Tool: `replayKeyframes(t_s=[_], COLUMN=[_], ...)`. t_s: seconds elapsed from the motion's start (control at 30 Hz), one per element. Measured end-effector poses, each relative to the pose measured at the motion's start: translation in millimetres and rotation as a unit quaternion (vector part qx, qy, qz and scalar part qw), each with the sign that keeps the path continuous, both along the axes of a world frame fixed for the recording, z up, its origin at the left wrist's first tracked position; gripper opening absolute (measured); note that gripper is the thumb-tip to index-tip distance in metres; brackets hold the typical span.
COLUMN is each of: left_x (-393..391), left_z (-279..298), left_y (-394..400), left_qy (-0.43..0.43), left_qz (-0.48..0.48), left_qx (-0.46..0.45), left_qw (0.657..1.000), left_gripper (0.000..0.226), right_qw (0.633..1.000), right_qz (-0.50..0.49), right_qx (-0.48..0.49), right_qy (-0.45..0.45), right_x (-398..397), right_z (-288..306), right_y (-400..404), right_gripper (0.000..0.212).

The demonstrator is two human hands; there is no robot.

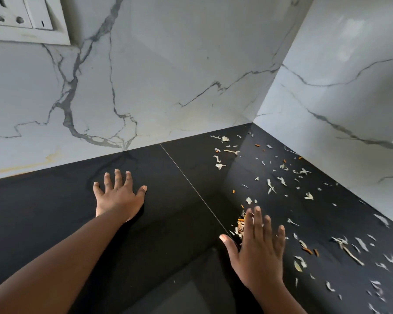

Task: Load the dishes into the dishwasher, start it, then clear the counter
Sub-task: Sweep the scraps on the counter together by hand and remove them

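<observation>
Counter point(55, 211): black and glossy, filling the lower half of the frame and running into a corner at upper right of centre.
Seam point(191, 182): a thin pale line crossed the counter diagonally from the back wall toward lower centre.
Scraps point(281, 180): pale and orange bits lay scattered over the right part, from the corner down to the lower right edge.
Pile point(241, 224): a small heap of scraps sat just right of the seam.
Left hand point(117, 196): lay flat, fingers spread, left of the seam.
Right hand point(259, 252): fingers straight, touching the pile.
</observation>
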State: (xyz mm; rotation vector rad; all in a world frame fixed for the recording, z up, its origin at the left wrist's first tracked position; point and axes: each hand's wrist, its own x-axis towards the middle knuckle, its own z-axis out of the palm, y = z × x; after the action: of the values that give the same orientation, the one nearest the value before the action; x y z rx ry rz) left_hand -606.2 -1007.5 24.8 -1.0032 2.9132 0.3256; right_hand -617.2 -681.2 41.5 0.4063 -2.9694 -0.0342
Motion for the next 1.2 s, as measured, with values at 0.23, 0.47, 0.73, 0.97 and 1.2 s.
replayKeyframes(t_s=[0.23,0.47,0.73,0.97,1.2], left_x=[16,53,100,47,-6], left_z=[2,6,13,14,22], left_y=[7,42,155,271,309], left_qy=[0.011,-0.020,-0.046,-0.030,-0.059], left_qz=[-0.121,-0.147,-0.086,-0.063,-0.066], left_qx=[0.007,-0.005,-0.008,0.016,0.024], left_qw=[0.993,0.989,0.995,0.997,0.996], left_gripper=[0.080,0.106,0.149,0.133,0.129], right_qw=[0.983,0.978,0.996,0.994,0.984], right_qz=[-0.171,-0.184,-0.040,0.014,0.036], right_qx=[-0.022,-0.041,-0.044,-0.102,-0.174], right_qy=[-0.059,-0.093,-0.070,-0.046,-0.029], right_x=[75,84,29,6,0], right_z=[-3,-8,-12,-40,-47], right_y=[116,164,177,184,180], right_gripper=[0.124,0.137,0.129,0.118,0.118])
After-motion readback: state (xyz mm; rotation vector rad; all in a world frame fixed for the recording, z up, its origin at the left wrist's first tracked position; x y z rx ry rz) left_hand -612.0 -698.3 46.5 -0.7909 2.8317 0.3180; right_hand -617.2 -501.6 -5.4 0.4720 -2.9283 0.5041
